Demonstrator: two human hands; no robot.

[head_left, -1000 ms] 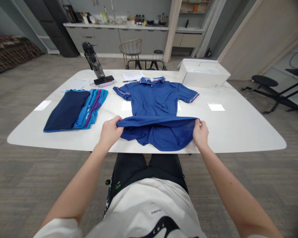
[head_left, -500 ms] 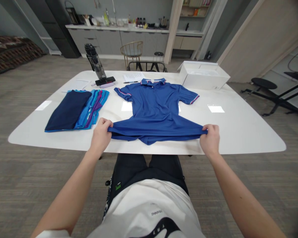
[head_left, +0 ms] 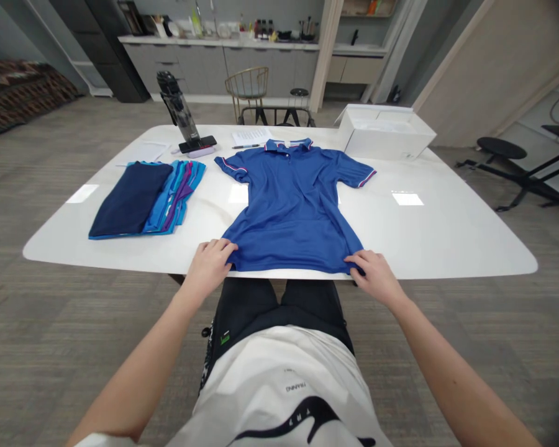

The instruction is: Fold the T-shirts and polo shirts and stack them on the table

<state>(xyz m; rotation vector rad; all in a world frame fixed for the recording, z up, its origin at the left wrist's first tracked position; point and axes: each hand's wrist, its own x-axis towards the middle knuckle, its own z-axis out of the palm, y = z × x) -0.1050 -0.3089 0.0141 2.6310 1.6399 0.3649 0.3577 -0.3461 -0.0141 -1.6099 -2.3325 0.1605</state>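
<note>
**Left hand [head_left: 208,268] and right hand [head_left: 376,273] spread on a blue polo shirt [head_left: 291,205]**

Both lie open along the hem [head_left: 291,270], pinching nothing. The shirt lies flat at 12 o'clock on the white worktop [head_left: 447,236]. Farther out stand folded shirts [head_left: 144,198] at 10 o'clock, a bottle [head_left: 177,108] at 11 o'clock, and a white box [head_left: 386,133] at 1 o'clock.

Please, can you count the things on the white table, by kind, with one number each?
Blue polo shirts: 1
Folded clothing stacks: 1
White boxes: 1
Bottles: 1
Black flat objects: 1
Lilac objects: 1
Paper sheets: 2
Pens: 1
Total: 9
</note>
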